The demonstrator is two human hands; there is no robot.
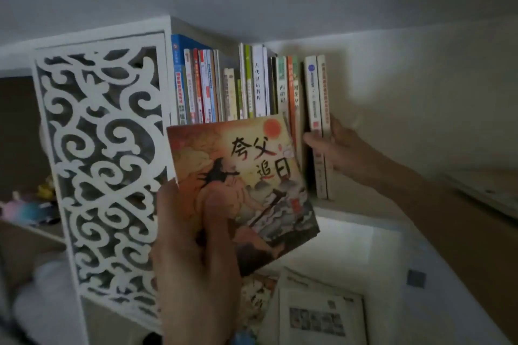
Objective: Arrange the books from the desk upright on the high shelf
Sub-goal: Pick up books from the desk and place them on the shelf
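Note:
My left hand (196,255) grips an orange picture book (252,176) by its lower left corner, thumb on the cover, and holds it up in front of the high shelf (364,211). Its top edge overlaps the row of upright books (232,87) standing there. At the right end of that row, my right hand (336,145) grips two cream-spined books (318,98), thumb on the left side and fingers behind. They stand upright, with a dark gap between them and the rest of the row.
A white carved lattice panel (106,165) closes the shelf's left side. More books lie on the desk below, a white one (319,314) and an orange one (258,300). Bare shelf stretches right of my right hand. Colourful toys (30,207) sit at far left.

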